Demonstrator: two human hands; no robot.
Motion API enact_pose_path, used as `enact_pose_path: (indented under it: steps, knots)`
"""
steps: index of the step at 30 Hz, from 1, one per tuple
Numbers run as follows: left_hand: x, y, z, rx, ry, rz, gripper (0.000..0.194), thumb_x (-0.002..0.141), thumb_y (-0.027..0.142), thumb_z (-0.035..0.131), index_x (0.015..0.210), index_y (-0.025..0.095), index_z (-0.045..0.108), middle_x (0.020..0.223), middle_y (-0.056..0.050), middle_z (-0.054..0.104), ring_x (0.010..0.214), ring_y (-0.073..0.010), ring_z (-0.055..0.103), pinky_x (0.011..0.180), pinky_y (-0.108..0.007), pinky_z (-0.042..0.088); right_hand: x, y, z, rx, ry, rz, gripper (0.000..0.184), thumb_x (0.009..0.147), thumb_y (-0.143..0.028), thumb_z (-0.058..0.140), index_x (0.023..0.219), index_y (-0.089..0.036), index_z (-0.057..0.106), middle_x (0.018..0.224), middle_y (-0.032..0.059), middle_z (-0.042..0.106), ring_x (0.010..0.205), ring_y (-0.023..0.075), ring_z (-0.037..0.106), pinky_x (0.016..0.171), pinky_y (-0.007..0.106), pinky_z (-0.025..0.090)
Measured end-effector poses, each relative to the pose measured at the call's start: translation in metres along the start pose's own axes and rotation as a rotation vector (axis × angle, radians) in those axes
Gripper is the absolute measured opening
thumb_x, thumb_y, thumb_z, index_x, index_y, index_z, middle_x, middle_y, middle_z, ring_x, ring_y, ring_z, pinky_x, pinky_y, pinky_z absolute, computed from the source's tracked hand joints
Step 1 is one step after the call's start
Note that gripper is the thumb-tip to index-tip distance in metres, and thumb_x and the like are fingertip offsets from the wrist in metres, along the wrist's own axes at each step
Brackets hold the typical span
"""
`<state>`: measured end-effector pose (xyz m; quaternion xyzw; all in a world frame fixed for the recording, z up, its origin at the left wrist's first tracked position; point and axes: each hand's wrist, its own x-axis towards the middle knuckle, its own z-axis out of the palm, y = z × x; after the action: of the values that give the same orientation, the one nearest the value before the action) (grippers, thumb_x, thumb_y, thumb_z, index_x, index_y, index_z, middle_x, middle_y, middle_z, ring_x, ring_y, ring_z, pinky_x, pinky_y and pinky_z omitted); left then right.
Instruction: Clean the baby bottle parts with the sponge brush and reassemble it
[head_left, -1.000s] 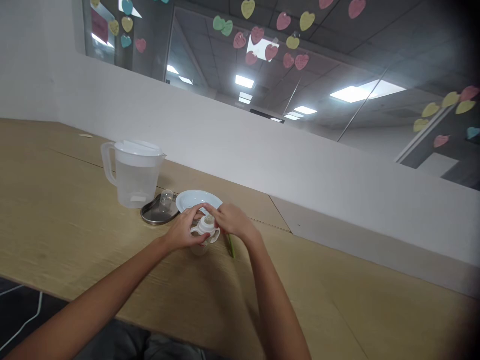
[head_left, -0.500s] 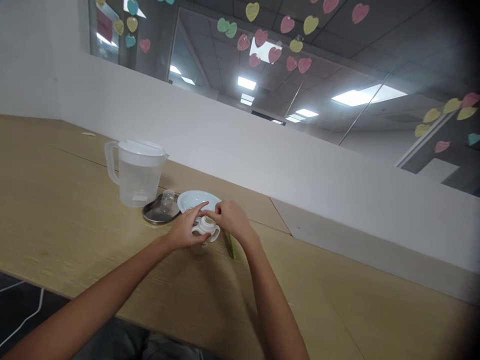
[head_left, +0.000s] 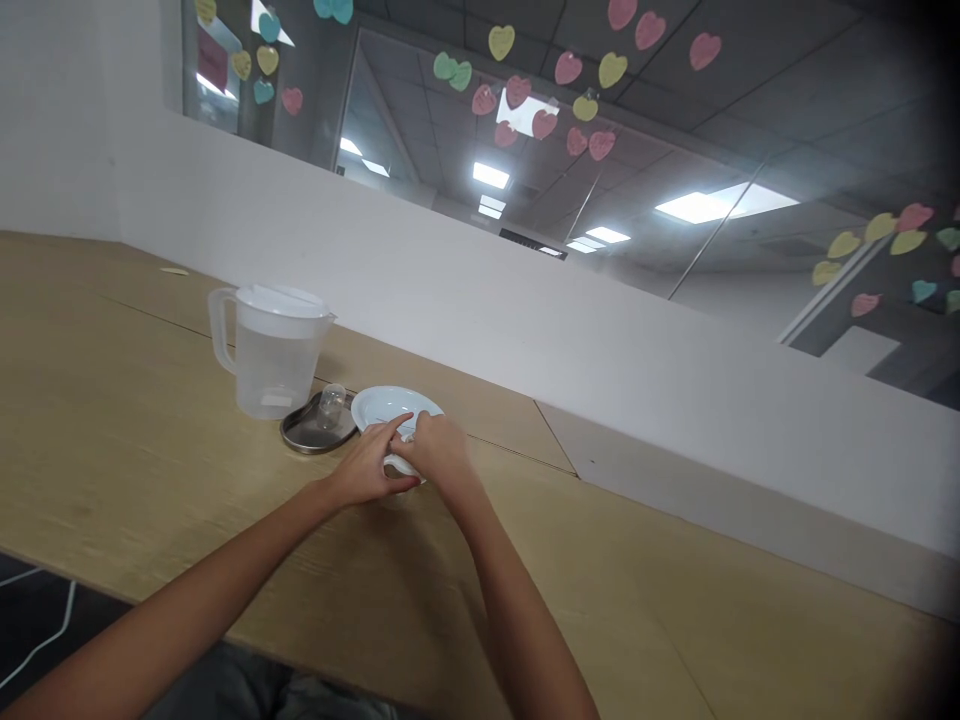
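A baby bottle (head_left: 400,465) with a white collar and side handles stands on the table, mostly covered by my hands. My left hand (head_left: 367,468) wraps round its left side, thumb low in front and index finger stretched across the top. Over the bottle's top, my right hand (head_left: 439,452) is closed with bent fingers; its fingertips and the bottle's mouth are hidden. Just behind is a pale blue-white plate (head_left: 375,404). A metal kidney dish (head_left: 307,438) to the left of the plate holds a clear plastic cap (head_left: 332,405).
A clear lidded pitcher (head_left: 276,365) of water stands at the back left, beside the dish. The wooden table (head_left: 187,460) runs up to a white wall (head_left: 420,270). Above it, a window carries heart-shaped sticky notes (head_left: 517,92). A white cable (head_left: 56,630) hangs beyond the table's front edge.
My right hand has moved left and further over the bottle's top, hiding more of it. A green strip beside the bottle is now hidden behind my right arm. My left hand keeps its hold.
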<state>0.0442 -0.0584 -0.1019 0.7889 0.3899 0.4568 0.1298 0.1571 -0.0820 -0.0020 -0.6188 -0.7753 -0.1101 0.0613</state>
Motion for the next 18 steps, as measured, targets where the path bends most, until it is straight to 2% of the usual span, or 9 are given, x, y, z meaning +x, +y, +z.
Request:
enact_pose_path:
  steps: [3, 7, 11, 13, 15, 17, 18]
  knots:
    - [0.0, 0.001, 0.001, 0.001, 0.008, 0.002, 0.086, 0.064, 0.039, 0.068, 0.137, 0.02, 0.026, 0.127, -0.011, 0.048, 0.115, -0.0273, 0.045, 0.097, -0.045, 0.036, 0.002, -0.003, 0.007, -0.01, 0.043, 0.036, 0.038, 0.083, -0.043, 0.043, 0.095, -0.011, 0.061, 0.087, 0.0158, 0.066, 0.084, 0.0249, 0.064, 0.067, 0.03, 0.046]
    - [-0.002, 0.001, 0.003, 0.02, 0.03, -0.003, 0.086, 0.063, 0.039, 0.069, 0.136, 0.019, 0.027, 0.122, -0.012, 0.053, 0.113, -0.0278, 0.047, 0.095, -0.046, 0.038, 0.003, -0.004, 0.012, -0.01, 0.071, 0.052, 0.038, 0.083, -0.044, 0.043, 0.093, -0.011, 0.061, 0.087, 0.0159, 0.066, 0.082, 0.0254, 0.064, 0.066, 0.031, 0.047]
    - [-0.002, -0.004, 0.0, 0.026, 0.018, 0.056, 0.089, 0.064, 0.051, 0.066, 0.137, 0.018, 0.027, 0.12, -0.013, 0.054, 0.112, -0.0286, 0.048, 0.097, -0.046, 0.036, 0.004, -0.003, 0.013, 0.03, 0.087, 0.095, 0.041, 0.083, -0.046, 0.043, 0.094, -0.011, 0.061, 0.083, 0.0149, 0.066, 0.082, 0.0262, 0.064, 0.064, 0.032, 0.048]
    - [-0.001, -0.009, -0.008, -0.029, 0.042, 0.123, 0.084, 0.069, 0.059, 0.057, 0.136, 0.017, 0.028, 0.119, -0.013, 0.055, 0.112, -0.0274, 0.049, 0.099, -0.044, 0.035, 0.003, -0.001, 0.011, 0.038, 0.074, 0.093, 0.042, 0.083, -0.047, 0.044, 0.096, -0.011, 0.061, 0.085, 0.0152, 0.067, 0.083, 0.0267, 0.064, 0.065, 0.032, 0.048]
    - [0.003, -0.017, -0.019, -0.115, 0.228, 0.101, 0.068, 0.08, 0.059, 0.039, 0.133, 0.016, 0.031, 0.112, -0.012, 0.058, 0.108, -0.0233, 0.052, 0.097, -0.039, 0.037, 0.003, 0.0, 0.008, 0.039, 0.049, 0.086, 0.046, 0.083, -0.051, 0.043, 0.096, -0.011, 0.062, 0.087, 0.0161, 0.067, 0.085, 0.0273, 0.064, 0.066, 0.033, 0.047]
    - [0.008, -0.03, -0.032, -0.126, 0.505, -0.058, 0.054, 0.088, 0.051, 0.026, 0.127, 0.016, 0.036, 0.104, -0.01, 0.061, 0.1, -0.0197, 0.056, 0.091, -0.035, 0.041, 0.001, 0.002, 0.002, 0.041, 0.023, 0.076, 0.051, 0.084, -0.055, 0.039, 0.094, -0.011, 0.064, 0.087, 0.0165, 0.067, 0.085, 0.0274, 0.064, 0.066, 0.033, 0.046]
    - [0.009, -0.038, -0.038, -0.074, 0.6, -0.153, 0.051, 0.089, 0.049, 0.025, 0.124, 0.015, 0.04, 0.101, -0.009, 0.061, 0.097, -0.0196, 0.057, 0.088, -0.035, 0.043, 0.001, 0.003, -0.002, 0.041, 0.015, 0.074, 0.054, 0.086, -0.056, 0.035, 0.092, -0.011, 0.065, 0.086, 0.0166, 0.067, 0.085, 0.0271, 0.064, 0.066, 0.032, 0.046]
